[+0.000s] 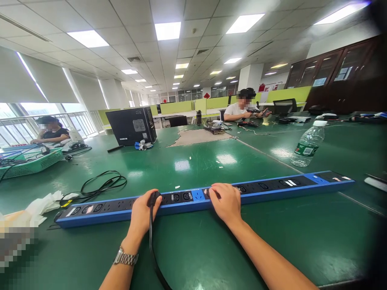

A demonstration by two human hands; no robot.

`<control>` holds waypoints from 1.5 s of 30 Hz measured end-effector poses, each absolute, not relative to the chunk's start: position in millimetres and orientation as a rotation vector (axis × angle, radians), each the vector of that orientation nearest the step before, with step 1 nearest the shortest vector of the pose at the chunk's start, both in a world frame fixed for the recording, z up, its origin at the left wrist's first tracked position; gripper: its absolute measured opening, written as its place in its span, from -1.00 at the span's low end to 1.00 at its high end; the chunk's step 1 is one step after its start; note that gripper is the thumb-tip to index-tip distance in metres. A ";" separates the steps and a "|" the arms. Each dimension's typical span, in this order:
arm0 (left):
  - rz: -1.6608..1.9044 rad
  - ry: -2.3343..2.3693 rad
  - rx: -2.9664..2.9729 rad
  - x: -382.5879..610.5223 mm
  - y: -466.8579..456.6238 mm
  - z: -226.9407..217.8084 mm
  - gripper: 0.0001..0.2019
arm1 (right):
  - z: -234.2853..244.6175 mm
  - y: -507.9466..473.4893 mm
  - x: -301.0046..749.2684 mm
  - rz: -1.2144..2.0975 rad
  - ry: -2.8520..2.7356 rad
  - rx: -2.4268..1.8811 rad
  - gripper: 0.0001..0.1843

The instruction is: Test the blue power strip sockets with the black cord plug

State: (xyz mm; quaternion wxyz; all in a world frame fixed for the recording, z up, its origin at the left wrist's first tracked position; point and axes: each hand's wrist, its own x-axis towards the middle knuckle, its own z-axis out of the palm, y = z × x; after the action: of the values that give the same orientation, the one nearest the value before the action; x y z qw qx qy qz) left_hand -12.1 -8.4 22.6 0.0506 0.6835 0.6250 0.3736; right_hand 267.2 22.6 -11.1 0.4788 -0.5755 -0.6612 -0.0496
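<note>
A long blue and black power strip [184,196] lies across the green table in front of me, its top lined with several sockets. My left hand [144,209] is closed around a black power plug [155,197] at a socket left of the strip's middle. Whether the plug is fully seated I cannot tell. From it a thick black cord [152,241] runs down toward me. My right hand [225,201] rests on the strip just right of its middle, fingers curled over the top and gripping it. A metal watch sits on my left wrist.
A clear plastic bottle [308,143] stands behind the strip's right part. Coiled black cable [104,181] and crumpled white paper [45,205] lie left. Farther back are a green basket [39,163], a black computer case [131,125] and two seated people.
</note>
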 end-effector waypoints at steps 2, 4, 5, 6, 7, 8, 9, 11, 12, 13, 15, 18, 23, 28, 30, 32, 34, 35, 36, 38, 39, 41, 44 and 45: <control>1.142 1.909 2.072 -13.6 -7.9 21.9 -0.58 | -10.6 22.2 267.6 -0.111 -1.614 -1.410 -0.74; 1.135 1.907 2.077 -15.2 -7.2 21.2 -0.59 | -9.9 21.8 267.7 -0.097 -1.619 -1.417 -0.74; 1.127 1.902 2.083 -15.8 -6.8 20.8 -0.59 | -9.5 21.7 267.6 -0.091 -1.620 -1.419 -0.74; 1.114 1.890 2.091 -16.1 -6.4 20.3 -0.60 | -9.0 21.6 267.3 -0.087 -1.620 -1.420 -0.74; 1.099 1.878 2.101 -15.7 -6.0 19.5 -0.61 | -8.6 21.5 266.9 -0.084 -1.618 -1.421 -0.74; 1.086 1.876 2.113 -14.7 -5.5 18.6 -0.62 | -8.3 21.5 266.4 -0.082 -1.615 -1.424 -0.74; 1.074 1.885 2.129 -12.9 -5.1 17.5 -0.63 | -8.0 21.5 266.0 -0.081 -1.612 -1.429 -0.74; 1.048 1.925 2.180 -7.5 -4.5 15.5 -0.66 | -7.6 21.6 265.2 -0.079 -1.610 -1.440 -0.74; 1.033 1.946 2.213 -4.2 -4.6 14.9 -0.67 | -7.5 21.6 265.1 -0.078 -1.611 -1.446 -0.74; 1.013 1.957 2.249 -0.9 -4.9 14.6 -0.68 | -7.5 21.5 265.0 -0.076 -1.614 -1.451 -0.74; 0.964 1.950 2.321 4.3 -6.0 15.2 -0.69 | -7.5 21.2 265.3 -0.073 -1.622 -1.455 -0.74; 0.904 1.917 2.380 7.2 -8.1 16.9 -0.68 | -7.7 20.6 265.8 -0.076 -1.625 -1.455 -0.74; 0.970 1.934 2.358 6.2 -8.7 11.0 -0.65 | -8.4 20.6 266.1 -0.089 -1.622 -1.456 -0.75; 1.061 1.898 2.312 1.2 -6.3 4.5 -0.64 | -9.2 21.6 266.2 -0.095 -1.620 -1.447 -0.75; 1.166 1.847 2.207 3.2 -5.1 8.4 -0.67 | -8.8 21.7 265.2 -0.089 -1.620 -1.445 -0.75; 1.369 1.751 2.003 14.7 -3.6 15.9 -0.68 | -7.9 21.8 263.8 -0.084 -1.616 -1.452 -0.75; 1.591 1.632 1.809 37.5 -1.4 23.7 -0.65 | -7.3 21.8 263.0 -0.089 -1.608 -1.464 -0.75; 1.582 1.583 1.831 51.9 0.0 26.6 -0.66 | -7.2 21.8 263.2 -0.095 -1.605 -1.468 -0.75; 1.494 1.537 1.919 66.8 1.5 28.4 -0.68 | -7.3 21.8 263.7 -0.101 -1.605 -1.467 -0.75; 1.340 1.589 2.081 93.8 4.7 28.7 -0.73 | -7.9 21.9 265.4 -0.108 -1.616 -1.451 -0.74; 1.259 1.649 2.140 103.9 6.1 27.5 -0.74 | -8.3 21.9 266.3 -0.109 -1.622 -1.441 -0.74; 1.111 1.745 2.228 115.8 7.7 24.2 -0.76 | -8.6 22.2 267.2 -0.111 -1.625 -1.433 -0.73; 0.946 1.799 2.313 119.2 7.0 20.6 -0.76 | -7.6 22.7 266.1 -0.109 -1.613 -1.442 -0.73; 0.909 1.802 2.334 119.0 6.2 20.0 -0.75 | -7.0 22.7 265.6 -0.098 -1.604 -1.440 -0.73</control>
State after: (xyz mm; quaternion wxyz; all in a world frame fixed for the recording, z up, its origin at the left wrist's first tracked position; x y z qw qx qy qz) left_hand 119.0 6.2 20.0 0.0279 0.7561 0.5838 0.2946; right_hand 265.6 22.7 -7.0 0.4722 -0.5881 -0.6554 -0.0401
